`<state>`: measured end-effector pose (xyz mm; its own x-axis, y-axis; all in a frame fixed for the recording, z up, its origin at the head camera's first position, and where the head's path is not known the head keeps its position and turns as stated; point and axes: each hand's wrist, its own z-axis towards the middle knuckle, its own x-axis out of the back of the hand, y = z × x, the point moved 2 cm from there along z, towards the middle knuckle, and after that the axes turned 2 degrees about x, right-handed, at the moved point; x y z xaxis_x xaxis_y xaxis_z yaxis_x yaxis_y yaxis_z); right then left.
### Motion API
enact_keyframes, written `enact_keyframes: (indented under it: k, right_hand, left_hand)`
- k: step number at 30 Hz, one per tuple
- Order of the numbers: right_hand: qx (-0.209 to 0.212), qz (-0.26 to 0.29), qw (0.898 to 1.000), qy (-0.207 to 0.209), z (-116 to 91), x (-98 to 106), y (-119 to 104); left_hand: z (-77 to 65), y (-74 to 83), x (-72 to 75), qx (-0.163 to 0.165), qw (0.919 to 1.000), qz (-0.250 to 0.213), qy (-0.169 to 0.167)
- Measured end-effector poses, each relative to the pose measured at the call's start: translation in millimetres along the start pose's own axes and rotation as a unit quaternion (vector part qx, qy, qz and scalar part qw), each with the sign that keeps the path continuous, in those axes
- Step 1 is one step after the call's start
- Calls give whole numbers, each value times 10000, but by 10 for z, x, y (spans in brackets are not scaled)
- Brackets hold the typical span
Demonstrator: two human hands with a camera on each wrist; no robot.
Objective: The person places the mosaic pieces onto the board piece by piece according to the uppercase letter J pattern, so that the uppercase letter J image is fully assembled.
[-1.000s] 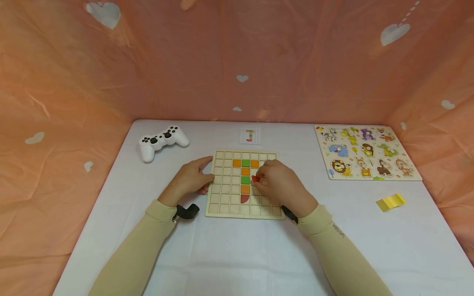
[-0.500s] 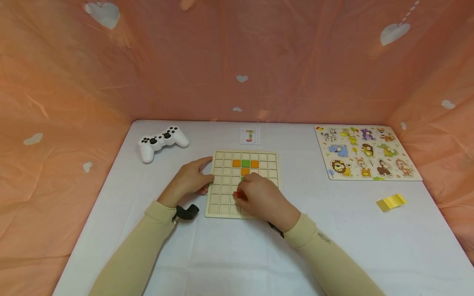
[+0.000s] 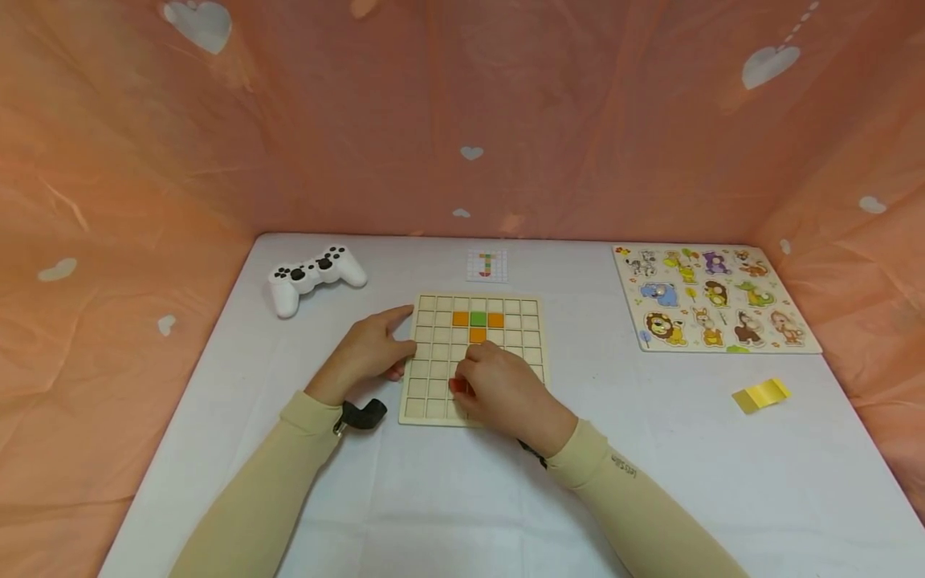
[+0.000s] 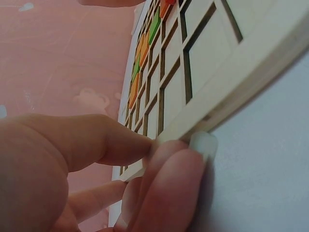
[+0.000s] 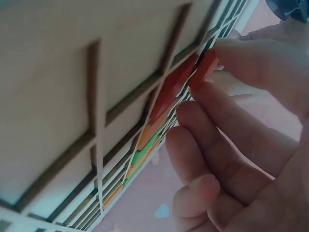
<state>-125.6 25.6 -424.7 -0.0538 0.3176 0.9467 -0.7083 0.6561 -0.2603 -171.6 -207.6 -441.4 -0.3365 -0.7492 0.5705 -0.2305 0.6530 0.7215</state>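
A square wooden grid board (image 3: 432,352) lies flat on the table. Orange tiles (image 3: 460,319) and a green tile (image 3: 478,319) show in its upper cells. In the right wrist view, a red tile (image 5: 175,87) sits in the board at the end of the coloured column. My right hand (image 3: 509,393) pinches a second red piece (image 5: 205,68) between thumb and fingers, tilted at the cell beside that tile. Part of the column is hidden beneath this hand in the head view. My left hand (image 3: 364,353) holds the board's left edge, its thumb and curled fingertips against the rim.
Behind the board lies a small pattern card (image 3: 487,266) with a J-like figure. A white game controller (image 3: 318,277) is at the back left. An animal puzzle board (image 3: 715,299) lies at the back right, with a folded yellow strip (image 3: 762,395) in front of it.
My right hand has moved left and toward me with the red piece, from the right of the coloured column to its lower left end. The left hand keeps its place on the board's edge.
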Motion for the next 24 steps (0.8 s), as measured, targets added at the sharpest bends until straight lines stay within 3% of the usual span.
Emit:
enact_keyframes:
  k: [24]
  right_hand:
    - [-13,-63,10000,-7,-2,-22,13]
  left_hand:
    - [6,-7,4,42,9999,-99,-69]
